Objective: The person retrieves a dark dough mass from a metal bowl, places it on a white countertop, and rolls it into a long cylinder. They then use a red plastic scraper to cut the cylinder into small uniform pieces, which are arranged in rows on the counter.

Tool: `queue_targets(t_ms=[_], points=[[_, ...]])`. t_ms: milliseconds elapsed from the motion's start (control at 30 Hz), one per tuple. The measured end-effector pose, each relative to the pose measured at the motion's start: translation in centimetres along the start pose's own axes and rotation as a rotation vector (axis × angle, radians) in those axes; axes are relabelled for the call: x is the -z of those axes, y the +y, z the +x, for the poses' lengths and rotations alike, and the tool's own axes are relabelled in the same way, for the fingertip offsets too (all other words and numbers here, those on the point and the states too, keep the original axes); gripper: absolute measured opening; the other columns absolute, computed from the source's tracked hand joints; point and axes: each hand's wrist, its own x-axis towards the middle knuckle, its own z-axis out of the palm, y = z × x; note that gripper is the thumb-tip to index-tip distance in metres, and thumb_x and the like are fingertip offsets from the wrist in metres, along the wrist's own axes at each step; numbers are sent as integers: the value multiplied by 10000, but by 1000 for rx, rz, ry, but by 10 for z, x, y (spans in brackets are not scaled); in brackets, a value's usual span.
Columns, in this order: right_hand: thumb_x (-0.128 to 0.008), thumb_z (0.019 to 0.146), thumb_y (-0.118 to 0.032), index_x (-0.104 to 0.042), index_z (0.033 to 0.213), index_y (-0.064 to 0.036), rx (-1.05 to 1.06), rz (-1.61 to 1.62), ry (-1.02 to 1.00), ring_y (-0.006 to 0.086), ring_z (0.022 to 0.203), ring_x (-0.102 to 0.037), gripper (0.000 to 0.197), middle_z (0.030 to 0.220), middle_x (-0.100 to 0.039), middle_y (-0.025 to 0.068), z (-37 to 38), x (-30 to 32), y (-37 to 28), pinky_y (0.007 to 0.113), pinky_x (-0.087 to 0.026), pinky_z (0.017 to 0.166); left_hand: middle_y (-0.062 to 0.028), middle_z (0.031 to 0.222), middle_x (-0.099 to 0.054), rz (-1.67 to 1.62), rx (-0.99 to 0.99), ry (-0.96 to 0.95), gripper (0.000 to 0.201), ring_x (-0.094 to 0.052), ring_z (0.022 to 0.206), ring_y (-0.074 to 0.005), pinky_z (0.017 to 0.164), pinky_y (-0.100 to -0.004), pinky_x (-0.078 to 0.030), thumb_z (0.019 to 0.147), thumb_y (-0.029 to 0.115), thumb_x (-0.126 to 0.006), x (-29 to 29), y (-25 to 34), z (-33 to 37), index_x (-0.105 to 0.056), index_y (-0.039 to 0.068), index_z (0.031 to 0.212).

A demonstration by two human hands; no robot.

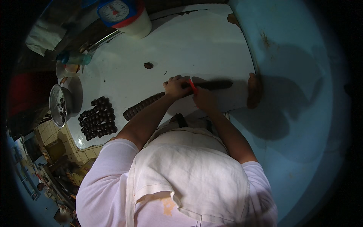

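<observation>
A long dark brown dough-like roll (pixel 221 84) lies slantwise across the white table. Its left stretch is cut into a row of slices (pixel 143 108) that stay close together. My left hand (pixel 175 87) sits on the roll where the slices end, its fingers curled over the top. Just right of it, my right hand (pixel 204 99) grips a red-handled knife (pixel 193 87) held against the roll; the blade is hard to make out. Left of the slices, many small dark balls (pixel 99 122) sit packed in rows.
A metal bowl (pixel 58 106) stands by the table's left edge, near a clear bottle (pixel 75 58). At the back is a kitchen scale (pixel 114 12) beside a white container (pixel 138 27). A dark scrap (pixel 148 65) lies mid-table. The blue wall (pixel 287 151) borders the right side.
</observation>
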Motion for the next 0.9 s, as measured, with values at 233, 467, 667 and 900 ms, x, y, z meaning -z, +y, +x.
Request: queue_targets(t_ms=[233, 467, 667, 900], points=[[-594, 899, -187, -694, 988, -49, 36, 15, 46, 428, 876, -719, 192, 866, -727, 218, 28, -28, 7, 559, -562, 798, -28, 1276, -659, 43, 33, 29, 536, -529, 1335, -301, 1074, -548, -350, 742, 565, -775, -8, 2, 7, -729, 310, 1212], [-611, 941, -273, -689, 898, -32, 128, 79, 303, 433, 812, -716, 256, 782, -714, 206, 3, 21, -5, 540, -561, 767, -37, 1366, -622, -50, -16, 61, 540, -486, 1389, -316, 1103, -593, -332, 770, 590, -759, -12, -12, 6, -715, 325, 1239], [-654, 955, -291, -688, 1008, -69, -7, 22, 220, 413, 827, -721, 231, 862, -730, 187, 3, 28, 34, 541, -568, 756, -38, 1396, -599, 16, -56, -20, 523, -468, 1399, -334, 1110, -596, -333, 776, 622, -777, -12, 9, 12, -730, 340, 1214], [-593, 973, -260, -661, 1064, -74, -45, 61, 11, 421, 865, -720, 218, 892, -732, 198, -14, 22, 13, 556, -559, 773, -31, 1336, -628, 29, -46, -41, 540, -498, 1367, -325, 1089, -571, -353, 745, 645, -802, -10, 14, 14, -748, 331, 1180]])
